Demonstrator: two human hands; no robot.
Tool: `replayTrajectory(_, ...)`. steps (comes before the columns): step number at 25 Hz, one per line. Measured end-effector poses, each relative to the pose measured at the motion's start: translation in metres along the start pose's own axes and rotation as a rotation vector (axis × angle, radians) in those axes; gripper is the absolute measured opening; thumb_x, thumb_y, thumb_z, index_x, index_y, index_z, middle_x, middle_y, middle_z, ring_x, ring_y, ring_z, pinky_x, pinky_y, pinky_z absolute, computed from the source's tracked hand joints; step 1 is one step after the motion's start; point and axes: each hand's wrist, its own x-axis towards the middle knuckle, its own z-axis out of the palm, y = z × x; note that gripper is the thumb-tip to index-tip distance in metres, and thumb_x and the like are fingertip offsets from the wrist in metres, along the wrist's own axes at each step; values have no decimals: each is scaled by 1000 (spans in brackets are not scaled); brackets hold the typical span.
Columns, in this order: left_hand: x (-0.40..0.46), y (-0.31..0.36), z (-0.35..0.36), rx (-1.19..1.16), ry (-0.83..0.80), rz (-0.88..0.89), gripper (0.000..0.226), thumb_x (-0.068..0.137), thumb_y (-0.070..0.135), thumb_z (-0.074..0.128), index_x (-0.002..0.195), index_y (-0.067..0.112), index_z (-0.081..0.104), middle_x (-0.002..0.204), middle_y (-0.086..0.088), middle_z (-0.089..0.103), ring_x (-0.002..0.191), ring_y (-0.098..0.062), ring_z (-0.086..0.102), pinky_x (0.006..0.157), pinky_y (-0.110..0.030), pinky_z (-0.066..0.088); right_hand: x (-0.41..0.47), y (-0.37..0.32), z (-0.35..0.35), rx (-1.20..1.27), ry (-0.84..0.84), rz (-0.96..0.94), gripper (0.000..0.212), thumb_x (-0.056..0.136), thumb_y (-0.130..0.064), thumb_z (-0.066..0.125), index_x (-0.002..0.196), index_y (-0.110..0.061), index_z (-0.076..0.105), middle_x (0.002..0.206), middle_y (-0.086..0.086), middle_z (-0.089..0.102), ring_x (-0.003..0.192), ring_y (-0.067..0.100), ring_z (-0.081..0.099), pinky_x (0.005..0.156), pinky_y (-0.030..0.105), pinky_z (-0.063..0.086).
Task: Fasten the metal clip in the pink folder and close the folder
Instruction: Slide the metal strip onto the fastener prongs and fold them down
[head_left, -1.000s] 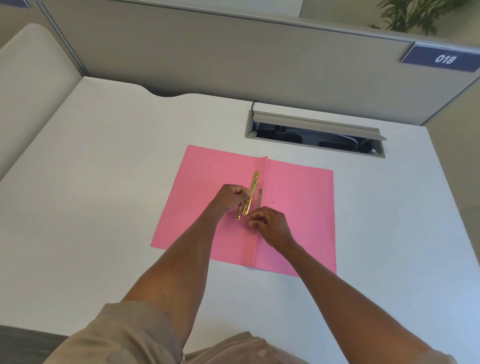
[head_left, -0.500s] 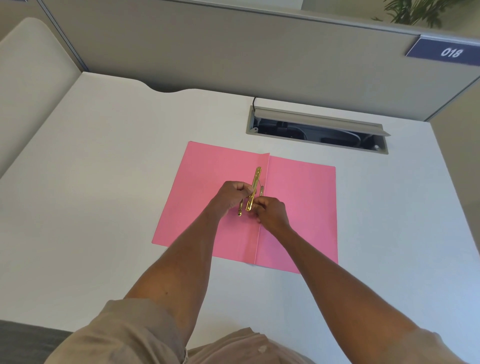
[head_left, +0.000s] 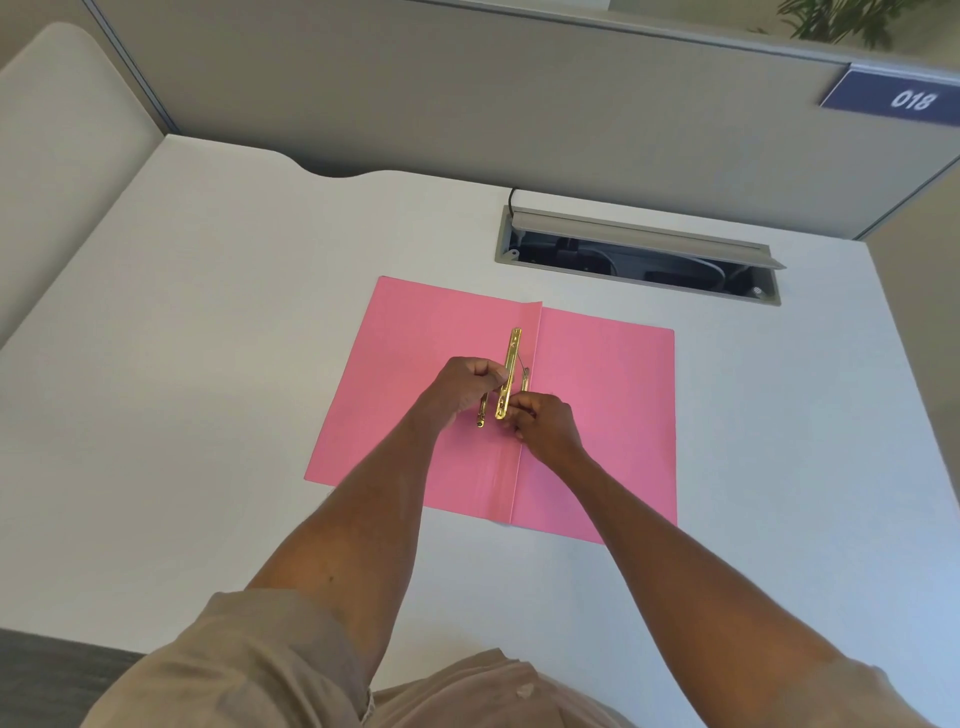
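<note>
The pink folder (head_left: 426, 353) lies open and flat on the white desk, its spine fold running toward me. A gold metal clip bar (head_left: 510, 364) stands lengthwise just left of the fold. My left hand (head_left: 465, 387) pinches the bar's middle from the left. My right hand (head_left: 543, 423) grips the bar's near end and a thin metal prong beside it. A second gold piece (head_left: 481, 415) pokes out under my left hand. The fingertips hide how the parts join.
An open cable tray (head_left: 639, 254) with wires is set into the white desk (head_left: 208, 364) behind the folder. A grey partition (head_left: 467, 104) with a "018" label (head_left: 904, 98) bounds the far side. A cream panel (head_left: 57, 130) stands at the left.
My right hand has moved up from the folder's lower spine to the near end of the gold bar. The left hand kept its hold on the bar.
</note>
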Motion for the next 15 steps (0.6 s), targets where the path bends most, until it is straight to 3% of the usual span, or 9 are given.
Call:
replayTrajectory(4, 0, 0, 0, 6, -4, 4, 19, 95, 13, 66, 108, 1, 73, 84, -2, 71, 75, -12, 64, 88, -35, 53, -1, 1, -2, 31, -8, -26, 30, 91, 0, 57, 84, -23, 76, 63, -16, 67, 47, -6, 54, 53, 12, 43)
replayTrajectory(11, -1, -1, 0, 82, -38, 23, 17, 93, 11, 69, 105, 0, 74, 75, 1, 69, 68, -8, 61, 71, -23, 49, -5, 4, -11, 120, -45, -7, 22, 87, -1, 65, 88, -23, 73, 63, -14, 67, 53, 0, 56, 55, 14, 48)
replayTrajectory(15, 0, 0, 4, 144, -42, 28, 19, 89, 8, 72, 105, -3, 74, 85, -8, 73, 77, -16, 66, 88, -35, 55, -6, 8, -19, 293, -4, 92, 14, 92, -2, 56, 96, -7, 68, 73, 7, 72, 60, 16, 64, 55, 28, 54)
